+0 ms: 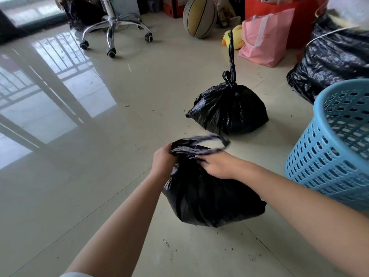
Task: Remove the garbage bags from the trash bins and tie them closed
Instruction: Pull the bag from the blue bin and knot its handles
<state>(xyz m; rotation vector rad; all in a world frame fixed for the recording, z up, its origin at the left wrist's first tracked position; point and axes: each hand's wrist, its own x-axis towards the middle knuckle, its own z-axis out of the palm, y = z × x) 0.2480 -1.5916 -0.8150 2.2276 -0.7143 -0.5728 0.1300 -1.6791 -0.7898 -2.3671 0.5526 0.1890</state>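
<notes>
A full black garbage bag (209, 198) sits on the tiled floor in front of me. My left hand (162, 161) grips its gathered neck on the left side. My right hand (216, 164) holds the neck on the right, and a blurred loop of the bag's handles arcs between the two hands. Farther back stands a second black garbage bag (229, 110), knotted at the top with a twisted tail sticking straight up. A blue perforated plastic trash bin (331, 148) stands at the right edge, with no bag visible in it.
A large black sack (333, 56) tied with white cord lies at the far right. Behind are a pink bag (265, 37), a yellow duck toy (235, 37), a basketball (199, 17), a chrome chair base (113, 27) and another black bag (81, 15). Crumbs dot the glossy floor.
</notes>
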